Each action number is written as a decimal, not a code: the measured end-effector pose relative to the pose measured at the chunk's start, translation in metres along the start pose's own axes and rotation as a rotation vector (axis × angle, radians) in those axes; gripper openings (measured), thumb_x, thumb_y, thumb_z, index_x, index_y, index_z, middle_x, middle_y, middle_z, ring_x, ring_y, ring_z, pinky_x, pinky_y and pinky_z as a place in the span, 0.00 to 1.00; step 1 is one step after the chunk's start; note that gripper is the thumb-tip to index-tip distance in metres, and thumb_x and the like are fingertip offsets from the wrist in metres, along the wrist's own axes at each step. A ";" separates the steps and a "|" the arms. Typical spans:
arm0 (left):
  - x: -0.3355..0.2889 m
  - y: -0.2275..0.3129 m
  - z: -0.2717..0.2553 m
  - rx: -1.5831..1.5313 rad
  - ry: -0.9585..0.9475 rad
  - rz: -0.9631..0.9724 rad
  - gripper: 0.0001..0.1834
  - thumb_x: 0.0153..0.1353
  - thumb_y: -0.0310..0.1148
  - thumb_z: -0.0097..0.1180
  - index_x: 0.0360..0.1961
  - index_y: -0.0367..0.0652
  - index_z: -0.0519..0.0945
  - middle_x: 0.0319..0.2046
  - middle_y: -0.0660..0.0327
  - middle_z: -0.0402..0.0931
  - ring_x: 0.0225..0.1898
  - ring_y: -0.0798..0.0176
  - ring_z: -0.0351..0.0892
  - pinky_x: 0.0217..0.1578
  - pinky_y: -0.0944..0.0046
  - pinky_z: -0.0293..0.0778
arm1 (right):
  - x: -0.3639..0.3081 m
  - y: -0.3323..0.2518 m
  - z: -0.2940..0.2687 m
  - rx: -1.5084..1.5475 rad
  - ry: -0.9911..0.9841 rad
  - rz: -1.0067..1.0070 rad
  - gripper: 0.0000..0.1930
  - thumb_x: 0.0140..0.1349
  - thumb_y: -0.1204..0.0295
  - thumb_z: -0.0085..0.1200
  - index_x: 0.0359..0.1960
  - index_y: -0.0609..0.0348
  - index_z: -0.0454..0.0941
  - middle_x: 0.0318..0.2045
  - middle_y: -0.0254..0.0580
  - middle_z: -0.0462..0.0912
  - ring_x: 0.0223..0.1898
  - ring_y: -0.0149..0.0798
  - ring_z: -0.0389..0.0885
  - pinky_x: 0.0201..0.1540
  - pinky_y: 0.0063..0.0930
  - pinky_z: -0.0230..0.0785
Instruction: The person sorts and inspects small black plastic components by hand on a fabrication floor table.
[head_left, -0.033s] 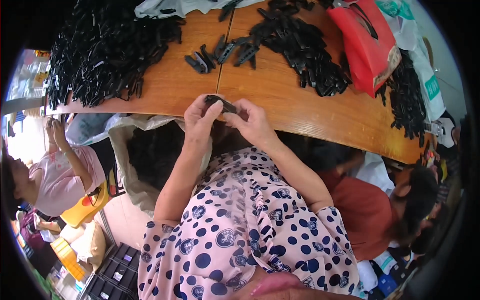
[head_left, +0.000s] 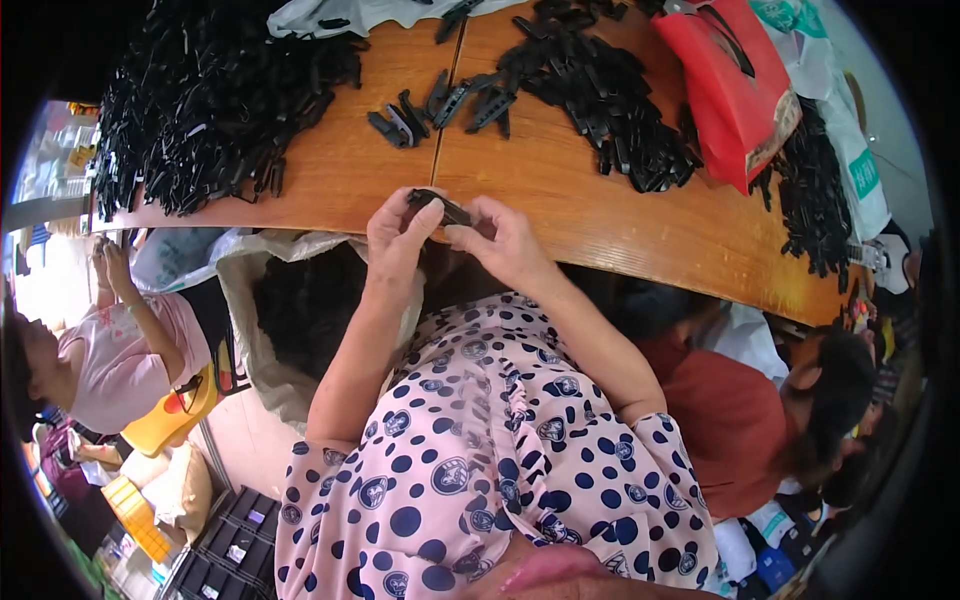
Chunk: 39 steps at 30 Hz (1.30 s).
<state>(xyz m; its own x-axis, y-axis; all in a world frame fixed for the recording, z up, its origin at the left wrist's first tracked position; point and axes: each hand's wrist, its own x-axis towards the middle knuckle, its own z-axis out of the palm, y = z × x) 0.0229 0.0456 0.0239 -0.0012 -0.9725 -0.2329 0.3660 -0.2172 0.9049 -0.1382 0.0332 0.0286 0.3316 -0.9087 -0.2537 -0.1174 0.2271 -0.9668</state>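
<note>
- One black part [head_left: 456, 212] is being held between the fingers of both hands, over the near edge of the table [head_left: 350, 165]; whether the wood is being touched cannot be told.
- Its left end is being grasped by the left hand [head_left: 398, 232], with the thumb being laid across the top and the fingers being curled behind.
- Its right end is apparently being pinched by the right hand [head_left: 503, 240], between thumb and fingertips; the exact contact is being hidden by the fingers.
- As a judgement, a two-handed handling step is being carried out on this single part; whether it is being pressed, opened or fitted cannot be told.
- By the same judgement, a steady left grip is being called for by the next move, with fine work being asked of the right fingertips at the other end.
- A few loose parts [head_left: 398, 128] are being borne by the table just beyond the fingers, with none being touched.
- Farther off, a big pile [head_left: 210, 120] is being supported to the left of the fingers, and a smaller heap [head_left: 625, 115] to the right, beside a red bag [head_left: 715, 120].
- Dark contents are being held by a pale sack [head_left: 238, 320], left of the fingers and nearer the body.
</note>
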 end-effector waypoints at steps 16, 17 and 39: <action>0.075 0.033 -0.070 1.251 0.152 0.605 0.11 0.57 0.24 0.50 0.41 0.46 0.77 0.37 0.59 0.75 0.36 0.54 0.77 0.35 0.58 0.73 | 0.129 -0.020 -0.149 -1.731 0.452 -0.610 0.07 0.52 0.78 0.51 0.35 0.58 0.74 0.33 0.42 0.75 0.37 0.44 0.78 0.35 0.34 0.76; 0.080 0.037 -0.064 1.407 0.153 0.731 0.11 0.56 0.25 0.51 0.41 0.48 0.77 0.37 0.59 0.75 0.36 0.53 0.77 0.36 0.56 0.74 | 0.132 -0.020 -0.151 -1.734 0.452 -0.630 0.07 0.52 0.78 0.51 0.35 0.58 0.74 0.33 0.42 0.75 0.37 0.44 0.78 0.35 0.34 0.76; 0.070 0.007 -0.042 1.015 0.151 0.630 0.11 0.54 0.32 0.59 0.36 0.41 0.74 0.31 0.52 0.75 0.37 0.46 0.77 0.36 0.52 0.73 | 0.137 -0.026 -0.146 -1.549 0.145 -0.543 0.11 0.57 0.78 0.52 0.42 0.56 0.70 0.37 0.49 0.74 0.39 0.54 0.77 0.40 0.41 0.73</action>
<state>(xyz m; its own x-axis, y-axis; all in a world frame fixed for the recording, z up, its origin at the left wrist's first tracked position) 0.0649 -0.0205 -0.0008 0.0479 -0.9268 0.3725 -0.6357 0.2594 0.7270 -0.2263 -0.1487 0.0234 0.5695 -0.8034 0.1737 -0.8190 -0.5727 0.0363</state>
